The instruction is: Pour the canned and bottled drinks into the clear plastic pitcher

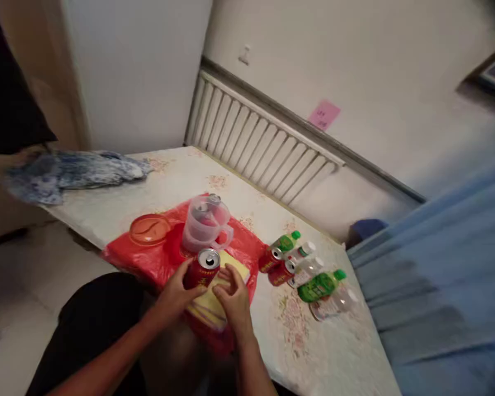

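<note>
My left hand [178, 292] is wrapped round a red drink can [203, 268] that stands upright with its silver top showing. My right hand [231, 294] rests beside the can, fingers loosely curled and spread over a yellow cloth [214, 305], apparently holding nothing. Both lie on a red plastic bag [157, 257] spread on the table [107, 206]. Just behind the can stands a clear plastic measuring jug [206, 224], and an orange lid [149, 229] lies to its left.
To the right lie two more red cans [275, 265], green-labelled bottles [322, 284] and clear bottles. A blue patterned cloth [70, 173] lies at the table's far left. A radiator [256, 146] runs along the wall; blue fabric [449, 264] hangs at the right.
</note>
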Available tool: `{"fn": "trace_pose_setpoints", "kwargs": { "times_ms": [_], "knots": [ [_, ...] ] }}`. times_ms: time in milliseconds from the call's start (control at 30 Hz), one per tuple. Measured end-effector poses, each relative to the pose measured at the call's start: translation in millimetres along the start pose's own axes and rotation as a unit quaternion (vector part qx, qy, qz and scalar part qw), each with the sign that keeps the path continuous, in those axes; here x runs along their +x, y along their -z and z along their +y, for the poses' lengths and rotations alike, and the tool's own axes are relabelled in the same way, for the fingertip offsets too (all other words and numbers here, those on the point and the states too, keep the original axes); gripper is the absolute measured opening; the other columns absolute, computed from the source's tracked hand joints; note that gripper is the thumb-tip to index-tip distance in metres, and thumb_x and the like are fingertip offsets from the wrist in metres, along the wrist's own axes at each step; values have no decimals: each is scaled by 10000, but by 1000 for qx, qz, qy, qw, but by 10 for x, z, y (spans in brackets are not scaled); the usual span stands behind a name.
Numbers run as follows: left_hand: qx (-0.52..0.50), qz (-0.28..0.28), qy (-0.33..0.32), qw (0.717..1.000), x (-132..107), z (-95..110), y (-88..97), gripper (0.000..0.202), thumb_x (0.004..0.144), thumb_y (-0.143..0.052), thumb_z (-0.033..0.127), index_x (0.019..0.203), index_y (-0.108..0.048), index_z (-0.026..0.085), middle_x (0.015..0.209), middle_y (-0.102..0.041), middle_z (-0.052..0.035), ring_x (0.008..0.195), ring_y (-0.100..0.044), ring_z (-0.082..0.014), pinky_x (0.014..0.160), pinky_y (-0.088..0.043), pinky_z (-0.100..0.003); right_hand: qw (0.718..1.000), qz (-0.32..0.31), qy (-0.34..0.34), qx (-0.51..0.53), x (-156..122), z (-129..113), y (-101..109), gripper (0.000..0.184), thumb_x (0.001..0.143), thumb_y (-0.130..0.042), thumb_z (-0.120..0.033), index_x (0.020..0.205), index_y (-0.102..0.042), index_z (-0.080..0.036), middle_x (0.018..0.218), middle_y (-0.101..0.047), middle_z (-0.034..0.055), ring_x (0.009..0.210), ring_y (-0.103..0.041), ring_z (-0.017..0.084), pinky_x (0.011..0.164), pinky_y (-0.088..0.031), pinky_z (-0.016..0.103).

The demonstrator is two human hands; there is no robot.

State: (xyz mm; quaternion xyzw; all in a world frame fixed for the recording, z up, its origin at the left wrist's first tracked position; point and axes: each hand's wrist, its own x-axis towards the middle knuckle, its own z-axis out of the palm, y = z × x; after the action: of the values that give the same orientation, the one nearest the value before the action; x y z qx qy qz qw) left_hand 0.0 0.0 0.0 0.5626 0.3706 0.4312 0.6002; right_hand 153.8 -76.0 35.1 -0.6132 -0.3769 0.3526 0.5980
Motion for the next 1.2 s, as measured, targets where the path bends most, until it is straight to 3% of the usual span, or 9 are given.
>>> {"fn": "trace_pose_setpoints", "kwargs": {
  "times_ms": [133, 267, 433, 633, 733, 833, 967, 1067, 1200],
  "knots": [
    [15, -41, -11, 999, -123, -164, -484, 765, 579, -806, 337, 1284, -560, 172, 1329, -658, -142, 1239, -617, -356, 1102, -464, -519, 999, -37, -6, 16, -262, -32, 149, 658, 637, -725, -150, 1285, -623, -196, 1122, -762, 31, 1003, -733, 234, 857, -606, 315],
    [47, -84, -21, 995, -251, -290, -819, 683, 639, -733, 291, 1289, -550, 189, 1316, -665, -121, 1235, -620, -325, 1112, -464, -508, 998, 52, -21, -38, -376, 51, 352, 586, 579, -734, -145, 1162, -679, -176, 1035, -773, 34, 933, -735, 241, 829, -606, 305],
    [79, -170, -62, 980, -314, -429, -1061, 692, 713, -710, 291, 1366, -507, 181, 1380, -626, -145, 1267, -605, -312, 1125, -459, -498, 991, 129, -22, -42, -458, 257, 628, 543, 569, -749, -183, 1110, -703, -179, 980, -782, 41, 876, -742, 243, 754, -618, 295],
    [249, -244, -187, 918, -2, -731, -1068, 756, 751, -748, 434, 1420, -508, 175, 1478, -548, -189, 1363, -520, -358, 1158, -421, -521, 977, 202, -17, -66, -505, 363, 1118, 499, 589, -783, -269, 1072, -726, -155, 928, -781, 63, 811, -735, 237, 700, -607, 296],
    [364, -177, -236, 883, 300, -858, -1035, 539, 901, -577, 452, 1345, -565, 147, 1424, -594, -198, 1349, -532, -350, 1145, -420, -545, 967, 242, -19, -70, -492, 416, 1397, 491, 601, -776, -304, 1064, -719, -150, 929, -780, 68, 833, -732, 239, 743, -597, 314],
    [466, -128, -266, 834, 539, -902, -1034, 443, 937, -513, 406, 1253, -610, 111, 1370, -620, -223, 1323, -547, -351, 1128, -425, -541, 955, 281, -21, -87, -461, 514, 1649, 510, 604, -774, -343, 1069, -714, -142, 935, -777, 74, 842, -725, 241, 768, -580, 320],
    [530, -104, -308, 783, 633, -902, -1034, 358, 951, -502, 345, 1188, -644, 116, 1351, -625, -235, 1313, -551, -346, 1132, -408, -533, 935, 332, -36, -118, -373, 666, 1929, 557, 587, -780, -381, 1088, -712, -146, 923, -773, 76, 809, -715, 236, 737, -559, 306],
    [546, -99, -330, 764, 616, -916, -1017, 377, 964, -492, 346, 1205, -645, 101, 1349, -624, -241, 1302, -555, -355, 1123, -411, -532, 922, 365, -18, -126, -267, 742, 2088, 579, 588, -781, -397, 1102, -702, -142, 933, -768, 84, 802, -705, 236, 728, -548, 307],
    [548, -94, -335, 761, 614, -942, -999, 369, 972, -470, 328, 1198, -653, 102, 1332, -638, -225, 1284, -568, -342, 1119, -419, -509, 907, 395, 3, -147, -91, 760, 2230, 587, 596, -763, -409, 1102, -686, -121, 960, -758, 109, 824, -693, 246, 746, -541, 322]
  ]
}}
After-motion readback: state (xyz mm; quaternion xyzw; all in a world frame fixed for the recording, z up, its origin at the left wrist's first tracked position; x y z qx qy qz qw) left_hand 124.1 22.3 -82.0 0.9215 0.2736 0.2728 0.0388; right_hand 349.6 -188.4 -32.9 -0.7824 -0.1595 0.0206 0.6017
